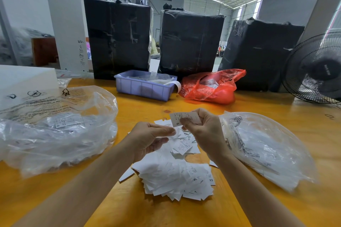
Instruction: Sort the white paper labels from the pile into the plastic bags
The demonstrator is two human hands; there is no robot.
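Observation:
A pile of white paper labels (175, 178) lies on the yellow table (147, 214) between my forearms. My right hand (204, 132) pinches one white label (181, 117) marked S, raised above the pile. Beside it, my left hand (149, 138) hovers with fingers relaxed, thumb tip close to that label's lower edge, holding nothing that I can see. A clear plastic bag (55, 131) with labels inside lies to the left. Another clear plastic bag (263, 149) lies to the right.
A purple plastic bin (144, 86) and a red plastic bag (212, 86) sit farther back on the table. Three black wrapped bales (190, 42) stand behind them. A black fan (315, 70) is at the right edge, a white box (25, 79) at the left.

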